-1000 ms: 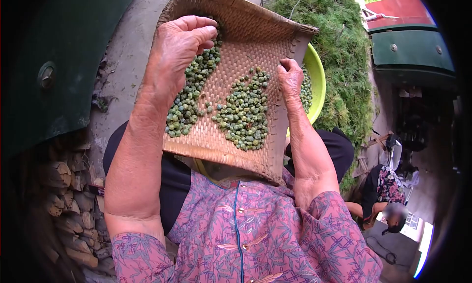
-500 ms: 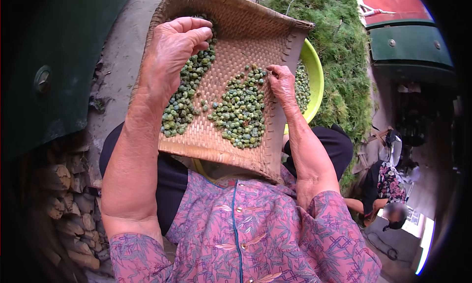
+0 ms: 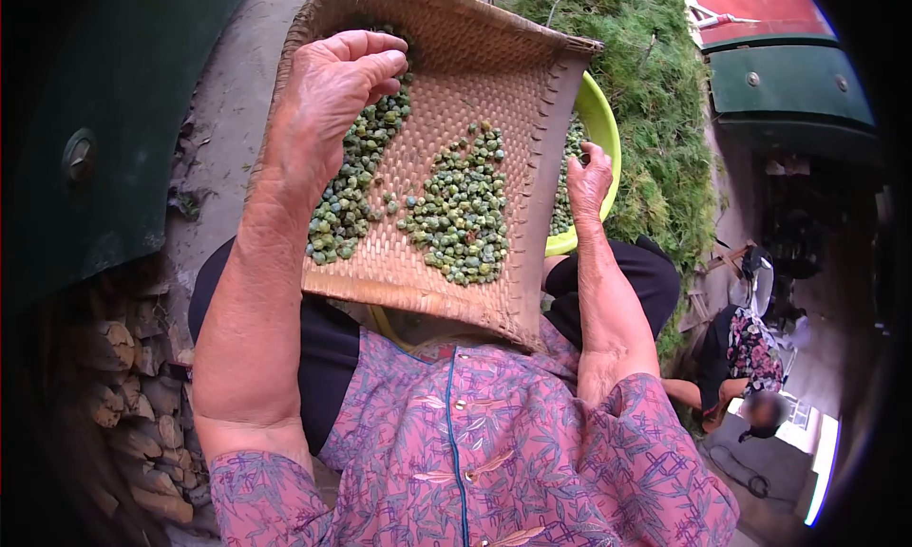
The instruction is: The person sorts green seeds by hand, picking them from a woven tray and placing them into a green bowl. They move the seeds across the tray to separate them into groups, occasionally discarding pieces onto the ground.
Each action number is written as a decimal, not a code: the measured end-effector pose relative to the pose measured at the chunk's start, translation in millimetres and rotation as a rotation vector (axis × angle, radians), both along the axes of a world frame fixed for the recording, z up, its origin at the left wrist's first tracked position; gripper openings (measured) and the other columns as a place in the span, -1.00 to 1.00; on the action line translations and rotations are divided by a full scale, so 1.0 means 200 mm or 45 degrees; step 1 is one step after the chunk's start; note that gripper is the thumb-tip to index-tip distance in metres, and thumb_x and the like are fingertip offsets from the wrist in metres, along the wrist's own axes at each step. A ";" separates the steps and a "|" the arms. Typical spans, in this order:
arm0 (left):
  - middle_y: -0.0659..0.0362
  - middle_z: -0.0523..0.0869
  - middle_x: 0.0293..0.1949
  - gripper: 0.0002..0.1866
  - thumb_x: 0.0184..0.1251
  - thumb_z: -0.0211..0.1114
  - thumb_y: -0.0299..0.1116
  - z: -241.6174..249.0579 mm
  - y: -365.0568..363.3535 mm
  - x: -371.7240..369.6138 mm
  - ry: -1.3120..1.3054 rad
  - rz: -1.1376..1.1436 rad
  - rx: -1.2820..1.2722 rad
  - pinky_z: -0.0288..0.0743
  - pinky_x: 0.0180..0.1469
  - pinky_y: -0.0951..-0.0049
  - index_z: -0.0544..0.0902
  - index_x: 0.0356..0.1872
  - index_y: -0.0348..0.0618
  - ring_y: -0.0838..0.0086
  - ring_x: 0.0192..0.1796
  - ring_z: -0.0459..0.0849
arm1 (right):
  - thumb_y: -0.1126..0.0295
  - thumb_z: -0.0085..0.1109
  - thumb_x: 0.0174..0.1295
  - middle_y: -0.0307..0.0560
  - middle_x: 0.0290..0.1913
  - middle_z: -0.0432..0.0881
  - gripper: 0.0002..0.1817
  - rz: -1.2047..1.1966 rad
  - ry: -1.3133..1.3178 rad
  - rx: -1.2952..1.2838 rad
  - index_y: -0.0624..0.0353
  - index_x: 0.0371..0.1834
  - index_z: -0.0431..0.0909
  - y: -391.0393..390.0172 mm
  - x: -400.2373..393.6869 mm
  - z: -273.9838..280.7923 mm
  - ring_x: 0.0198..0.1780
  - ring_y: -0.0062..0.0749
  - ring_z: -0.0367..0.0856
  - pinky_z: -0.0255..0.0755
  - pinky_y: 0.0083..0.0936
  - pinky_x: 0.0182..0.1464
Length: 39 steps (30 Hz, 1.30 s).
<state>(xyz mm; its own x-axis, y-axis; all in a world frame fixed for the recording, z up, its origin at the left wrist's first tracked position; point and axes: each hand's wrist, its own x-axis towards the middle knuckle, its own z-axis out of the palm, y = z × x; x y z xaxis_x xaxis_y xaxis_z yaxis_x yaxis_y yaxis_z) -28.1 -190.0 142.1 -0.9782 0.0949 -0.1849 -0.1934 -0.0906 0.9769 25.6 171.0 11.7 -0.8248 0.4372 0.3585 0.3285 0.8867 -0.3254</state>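
A shallow woven winnowing basket [image 3: 465, 91] rests tilted over my lap. Small round green fruits [image 3: 461, 215] lie in it in two heaps, one in the middle and a longer one [image 3: 347, 210] along the left side. My left hand [image 3: 332, 86] is over the upper left heap, thumb and forefinger drawn together; whatever is between them cannot be made out. Beyond the basket's right edge, my right hand [image 3: 589, 177] is over a yellow-green basin [image 3: 608, 120] that holds more fruits. Its fingers are curled with the thumb apart, and I see nothing in them.
Cut green foliage [image 3: 655, 120] is piled right of the basin. Split firewood [image 3: 142, 424] is stacked at lower left, below a dark green panel [image 3: 95, 101]. Another person in a floral top [image 3: 750, 343] is at the far right.
My right hand has moved right, from the basket's right edge to over the basin, and its fingers have loosened. My left hand has hardly moved.
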 end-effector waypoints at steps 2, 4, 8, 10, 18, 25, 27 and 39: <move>0.24 0.72 -0.30 -0.79 0.27 0.26 -0.33 0.00 0.01 0.01 0.008 -0.005 -0.007 0.50 -0.15 0.57 0.66 -0.13 -0.18 0.63 -0.31 0.63 | 0.39 0.26 0.01 -0.01 -0.39 0.58 -0.83 0.325 -0.025 -0.190 0.23 -0.34 0.63 -0.04 -0.04 -0.02 -0.31 -0.20 0.57 0.44 -0.35 -0.15; 0.24 0.71 -0.30 -0.79 0.26 0.26 -0.33 0.00 0.01 0.01 0.016 -0.006 -0.019 0.50 -0.15 0.58 0.66 -0.13 -0.17 0.63 -0.32 0.63 | 0.35 0.23 0.07 0.01 -0.36 0.61 -0.83 0.361 -0.135 -0.287 0.21 -0.34 0.64 -0.20 -0.08 0.02 -0.27 -0.22 0.60 0.45 -0.40 -0.13; 0.24 0.71 -0.30 -0.78 0.26 0.27 -0.33 0.00 0.00 0.01 -0.001 -0.002 -0.001 0.50 -0.15 0.57 0.66 -0.13 -0.17 0.63 -0.32 0.63 | 0.30 0.28 0.03 0.07 -0.33 0.60 -0.82 0.447 -0.144 -0.388 0.15 -0.36 0.65 -0.39 -0.17 -0.05 -0.22 -0.08 0.60 0.46 -0.29 -0.11; 0.24 0.71 -0.30 -0.78 0.26 0.27 -0.33 0.00 0.00 0.01 0.006 -0.006 -0.001 0.50 -0.15 0.56 0.66 -0.13 -0.17 0.63 -0.32 0.63 | 0.29 0.29 0.02 0.07 -0.30 0.60 -0.80 0.450 -0.203 -0.341 0.15 -0.34 0.65 -0.42 -0.19 -0.07 -0.21 -0.08 0.60 0.46 -0.28 -0.11; 0.23 0.72 -0.30 -0.78 0.26 0.28 -0.31 0.00 0.00 0.01 0.015 0.007 -0.016 0.50 -0.15 0.55 0.66 -0.13 -0.17 0.62 -0.31 0.63 | 0.42 0.24 0.06 -0.06 -0.38 0.65 -0.85 0.325 -0.112 -0.667 0.20 -0.30 0.62 -0.37 -0.17 -0.04 -0.29 -0.34 0.63 0.49 -0.45 -0.13; 0.23 0.72 -0.30 -0.78 0.25 0.28 -0.32 0.00 0.01 0.02 0.018 -0.004 -0.030 0.51 -0.14 0.54 0.66 -0.13 -0.17 0.62 -0.31 0.64 | 0.41 0.18 0.02 0.04 -0.32 0.57 -0.83 0.458 -0.249 -0.468 0.12 -0.30 0.64 -0.34 -0.11 -0.03 -0.24 -0.16 0.59 0.48 -0.35 -0.10; 0.23 0.72 -0.30 -0.78 0.25 0.28 -0.33 0.00 0.01 0.02 0.017 -0.011 -0.029 0.51 -0.14 0.54 0.66 -0.13 -0.17 0.62 -0.31 0.64 | 0.42 0.17 0.01 0.06 -0.29 0.55 -0.83 0.536 -0.296 -0.393 0.08 -0.30 0.65 -0.35 -0.11 -0.05 -0.20 -0.11 0.57 0.45 -0.32 -0.09; 0.23 0.71 -0.31 -0.78 0.25 0.28 -0.33 -0.01 0.02 0.02 0.009 -0.015 -0.016 0.53 -0.15 0.55 0.66 -0.14 -0.18 0.62 -0.32 0.64 | 0.43 0.17 0.11 0.03 -0.28 0.59 -0.81 0.402 -0.113 -0.369 0.23 -0.21 0.59 -0.19 -0.06 -0.02 -0.22 -0.25 0.60 0.46 -0.40 -0.09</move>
